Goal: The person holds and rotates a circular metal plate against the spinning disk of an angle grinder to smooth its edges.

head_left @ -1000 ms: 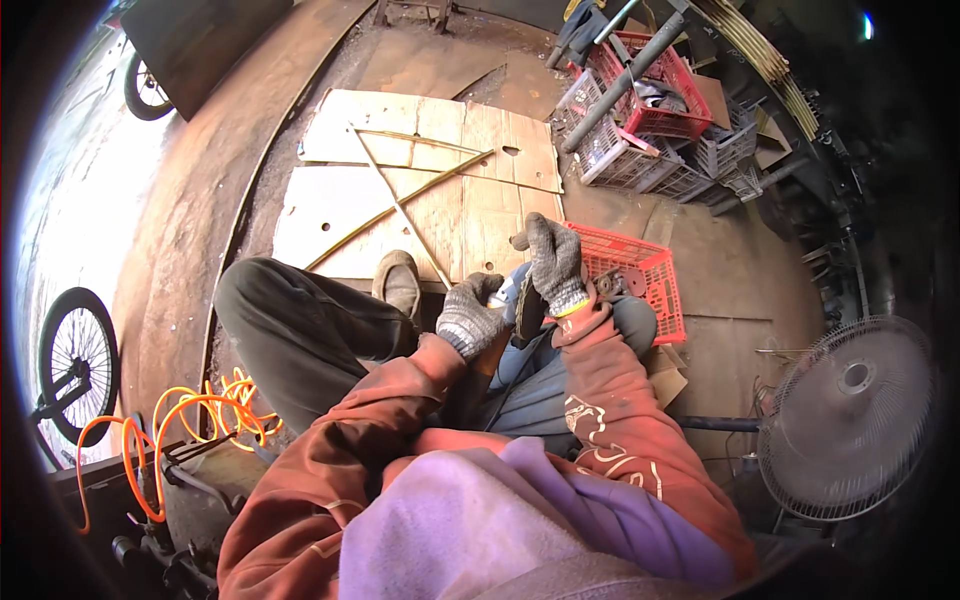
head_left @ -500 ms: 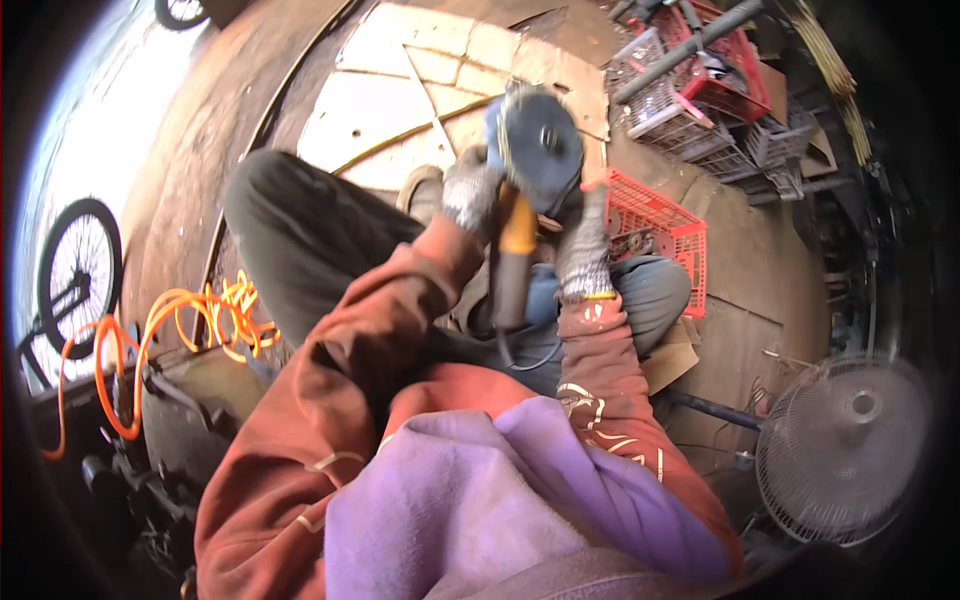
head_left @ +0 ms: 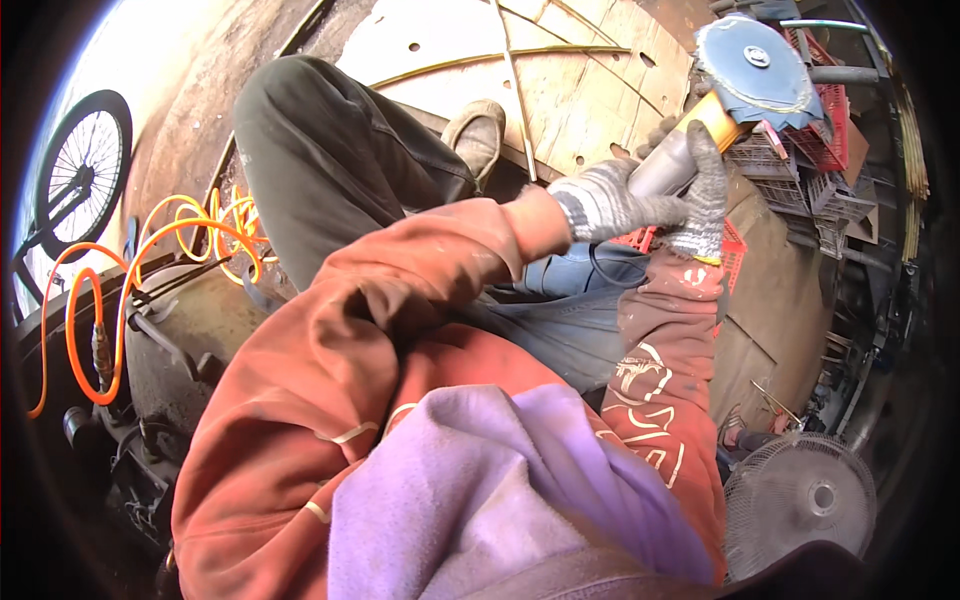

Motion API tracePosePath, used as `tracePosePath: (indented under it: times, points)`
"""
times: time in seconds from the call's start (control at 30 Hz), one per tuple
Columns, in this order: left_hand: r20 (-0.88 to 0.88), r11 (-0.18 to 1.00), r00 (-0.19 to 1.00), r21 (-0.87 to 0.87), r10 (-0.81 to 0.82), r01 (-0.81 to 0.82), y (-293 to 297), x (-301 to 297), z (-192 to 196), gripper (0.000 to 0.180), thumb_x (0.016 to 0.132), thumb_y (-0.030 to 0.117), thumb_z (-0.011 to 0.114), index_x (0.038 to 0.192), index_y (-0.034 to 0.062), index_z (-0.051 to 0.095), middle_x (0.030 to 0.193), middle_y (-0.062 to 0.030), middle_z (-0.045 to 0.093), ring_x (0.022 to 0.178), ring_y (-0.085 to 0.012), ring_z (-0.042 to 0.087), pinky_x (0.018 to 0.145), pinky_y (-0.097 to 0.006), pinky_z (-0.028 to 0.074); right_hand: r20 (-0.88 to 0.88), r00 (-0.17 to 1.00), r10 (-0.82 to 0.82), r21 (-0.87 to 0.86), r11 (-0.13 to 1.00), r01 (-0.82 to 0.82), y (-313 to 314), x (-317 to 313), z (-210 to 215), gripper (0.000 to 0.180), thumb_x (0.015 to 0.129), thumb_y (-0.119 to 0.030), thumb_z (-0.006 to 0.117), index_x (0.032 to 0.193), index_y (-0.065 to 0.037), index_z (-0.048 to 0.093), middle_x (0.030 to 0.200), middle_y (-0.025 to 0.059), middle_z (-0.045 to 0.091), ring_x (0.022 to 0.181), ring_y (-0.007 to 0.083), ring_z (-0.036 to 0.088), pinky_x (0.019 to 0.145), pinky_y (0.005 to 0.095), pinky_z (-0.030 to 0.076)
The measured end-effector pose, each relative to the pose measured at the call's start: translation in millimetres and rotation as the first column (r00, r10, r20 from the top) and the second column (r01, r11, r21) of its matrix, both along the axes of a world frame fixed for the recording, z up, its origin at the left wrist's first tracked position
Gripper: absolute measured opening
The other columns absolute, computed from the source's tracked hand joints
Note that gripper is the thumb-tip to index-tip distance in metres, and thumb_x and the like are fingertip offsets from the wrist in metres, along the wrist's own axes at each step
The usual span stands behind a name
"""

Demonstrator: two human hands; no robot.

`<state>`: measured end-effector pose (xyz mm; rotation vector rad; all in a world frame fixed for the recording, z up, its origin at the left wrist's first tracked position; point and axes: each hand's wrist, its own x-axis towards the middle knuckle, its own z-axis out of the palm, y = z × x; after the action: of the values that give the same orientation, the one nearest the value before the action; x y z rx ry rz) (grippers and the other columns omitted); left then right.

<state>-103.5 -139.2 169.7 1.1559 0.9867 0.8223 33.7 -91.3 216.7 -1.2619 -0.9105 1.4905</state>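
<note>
While both gloved hands close round the grinder (head_left: 700, 130), the left hand (head_left: 610, 203) wraps its fingers tight about the grey body low on the tool, and the right hand (head_left: 703, 190) clamps just beside it, touching the left, its fingers curled over the same body below the yellow neck. Above the right fingers the grinder's disc (head_left: 750, 65) tilts up and away, held clear of the board (head_left: 560, 80) that lies beyond the left fingers, where a shoe (head_left: 478, 135) rests. Behind the right fingers shows a red crate (head_left: 735, 250); an orange hose (head_left: 150, 260) coils well apart to the left, and a fan (head_left: 800, 500) stands well below.
</note>
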Motion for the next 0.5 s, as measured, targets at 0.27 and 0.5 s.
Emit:
tracePosePath:
  times: [0.27, 0.5]
  points:
    - [0.505, 0.912, 0.851, -0.267, -0.142, 0.310, 7, 1, -9, 0.048, 0.080, 0.022, 0.083, 0.114, -0.0043, 0.063, 0.087, -0.0111, 0.070, 0.069, -0.0175, 0.069, 0.055, -0.031, 0.058, -0.235, 0.972, -0.008, -0.193, 0.980, -0.038, 45, 50, -40, 0.061, 0.087, -0.052, 0.069, 0.118, -0.001, 0.057, 0.096, 0.0145, 0.066, 0.079, 0.0271, 0.067, 0.072, 0.0433, 0.059]
    - [0.134, 0.970, 0.988, -0.218, -0.080, 0.108, 18, 24, -33, 0.052, 0.076, 0.031, 0.084, 0.108, -0.0055, 0.063, 0.074, -0.0097, 0.065, 0.056, -0.0161, 0.063, 0.047, -0.030, 0.054, -0.122, 0.964, -0.238, 0.018, 0.970, 0.242, 25, 31, -65, 0.046, 0.086, -0.030, 0.076, 0.115, 0.001, 0.059, 0.089, 0.0139, 0.068, 0.065, 0.0256, 0.068, 0.060, 0.0375, 0.060]
